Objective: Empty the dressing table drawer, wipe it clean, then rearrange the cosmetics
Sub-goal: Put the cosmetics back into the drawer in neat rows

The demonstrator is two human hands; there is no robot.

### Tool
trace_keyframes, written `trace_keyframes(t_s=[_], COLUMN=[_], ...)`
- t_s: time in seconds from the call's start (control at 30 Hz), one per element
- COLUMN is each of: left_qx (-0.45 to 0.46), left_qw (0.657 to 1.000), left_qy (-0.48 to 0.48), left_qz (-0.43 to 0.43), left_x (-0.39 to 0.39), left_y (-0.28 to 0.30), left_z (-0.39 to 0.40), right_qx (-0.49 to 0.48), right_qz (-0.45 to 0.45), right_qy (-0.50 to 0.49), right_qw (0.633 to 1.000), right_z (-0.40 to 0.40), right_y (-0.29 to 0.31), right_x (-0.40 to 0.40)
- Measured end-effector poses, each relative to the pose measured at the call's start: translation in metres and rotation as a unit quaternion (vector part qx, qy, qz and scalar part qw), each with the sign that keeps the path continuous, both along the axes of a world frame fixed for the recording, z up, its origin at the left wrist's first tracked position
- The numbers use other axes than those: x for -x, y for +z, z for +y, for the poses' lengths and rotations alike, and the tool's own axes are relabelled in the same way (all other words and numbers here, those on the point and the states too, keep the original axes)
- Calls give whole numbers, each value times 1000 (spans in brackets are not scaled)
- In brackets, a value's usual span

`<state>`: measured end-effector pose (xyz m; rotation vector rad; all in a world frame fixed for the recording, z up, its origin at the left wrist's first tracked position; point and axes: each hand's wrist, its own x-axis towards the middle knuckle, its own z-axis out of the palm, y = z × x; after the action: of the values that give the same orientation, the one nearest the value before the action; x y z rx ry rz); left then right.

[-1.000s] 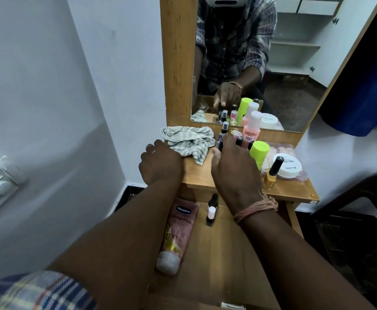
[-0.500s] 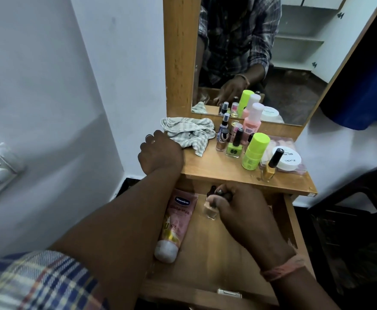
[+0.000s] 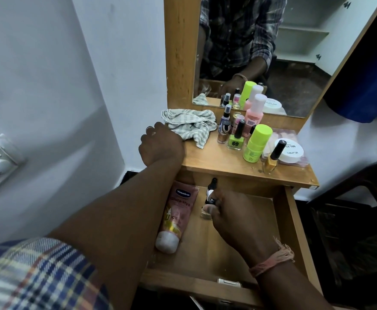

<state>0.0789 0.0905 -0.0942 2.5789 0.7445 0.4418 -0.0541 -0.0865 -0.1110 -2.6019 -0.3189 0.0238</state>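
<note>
The wooden drawer stands pulled out below the dressing table top. Inside it lie a pink Vaseline tube at the left and small nail polish bottles near the back. My right hand reaches into the drawer and its fingers curl round one small bottle with a pale base. My left hand rests as a loose fist on the table's left front corner, holding nothing I can see. On the top stand several cosmetics: a green polish bottle, a lime-capped bottle, a yellow polish, a pink bottle.
A striped grey cloth lies crumpled on the table's back left. A white round jar sits on a clear packet at the right. The mirror rises behind. A white wall is close on the left, dark furniture on the right.
My right hand came down from the bottles on the table top into the drawer and closed on a small bottle there. My left hand stayed on the corner.
</note>
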Motion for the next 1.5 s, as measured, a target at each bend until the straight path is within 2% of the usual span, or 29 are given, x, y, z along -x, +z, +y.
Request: trace_keyframes(t_s=[0.27,0.5,0.73,0.83,0.93,1.13,1.4,1.5], left_qx=[-1,-1,-11,-12,-10,2,2,-1], left_qw=[1000,1000,1000,1000,1000,1000,1000,1000], left_qy=[-1,-5,-6,-12,-13,-18,-12,-9], left_qz=[0,2,-6,-3,2,7,8,9], left_x=[1,2,3,3,4,4,2,3], left_y=[1,2,1,2,3,3,2,3], left_z=[0,0,-1,0,0,1,0,-1], right_qx=[-13,-84,-114,-71,15,89,2,-61], right_qz=[0,-6,-134,-175,-186,-133,-150,-106], right_qy=[-7,-25,-67,-86,-107,-145,-143,-116], right_qw=[1000,996,982,978,977,976,978,986], right_z=[-1,-3,7,15,25,37,31,15], right_y=[-4,7,45,66,84,95,94,102], right_x=[2,8,-11,-46,-83,-109,-70,-30])
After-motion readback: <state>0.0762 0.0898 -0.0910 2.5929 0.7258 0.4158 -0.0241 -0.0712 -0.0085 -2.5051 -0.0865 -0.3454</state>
